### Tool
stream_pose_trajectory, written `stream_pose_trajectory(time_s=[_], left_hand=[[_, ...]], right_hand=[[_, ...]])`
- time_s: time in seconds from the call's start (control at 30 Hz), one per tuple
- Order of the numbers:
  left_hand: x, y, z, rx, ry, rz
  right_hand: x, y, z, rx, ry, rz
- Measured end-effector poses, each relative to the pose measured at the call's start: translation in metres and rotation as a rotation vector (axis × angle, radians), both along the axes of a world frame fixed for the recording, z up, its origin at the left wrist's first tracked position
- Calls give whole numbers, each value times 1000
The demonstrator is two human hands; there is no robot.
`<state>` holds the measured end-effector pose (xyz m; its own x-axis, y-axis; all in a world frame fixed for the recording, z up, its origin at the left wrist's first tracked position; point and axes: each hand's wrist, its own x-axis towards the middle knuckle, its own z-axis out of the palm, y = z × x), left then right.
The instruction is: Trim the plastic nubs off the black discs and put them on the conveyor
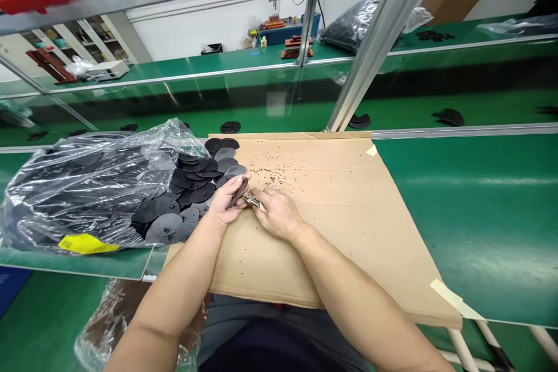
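I have the left hand (223, 203) gripping a tilted disc (238, 193), the right hand (279, 213) clasping pliers (255, 202) pointed toward that disc.

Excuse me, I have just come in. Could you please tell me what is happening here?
A person's left hand holds a black disc, while the right hand grips a small plier-like tool close to it. Both work above a cardboard sheet scattered with tiny dark bits. More black discs are heaped to the left, beside a clear plastic bag.
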<state>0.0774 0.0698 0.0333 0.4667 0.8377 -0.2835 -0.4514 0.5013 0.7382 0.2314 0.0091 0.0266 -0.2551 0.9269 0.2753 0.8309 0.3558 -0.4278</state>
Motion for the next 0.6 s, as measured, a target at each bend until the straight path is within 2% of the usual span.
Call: stream_pose_trajectory(time_s=[0.2, 0.6], left_hand=[[2, -1, 0, 19, 40, -2], [5, -1, -5, 1, 141, 87]], right_hand=[[0, 0, 1, -23, -34, -9], [-1, -3, 20, -257, -193, 2]])
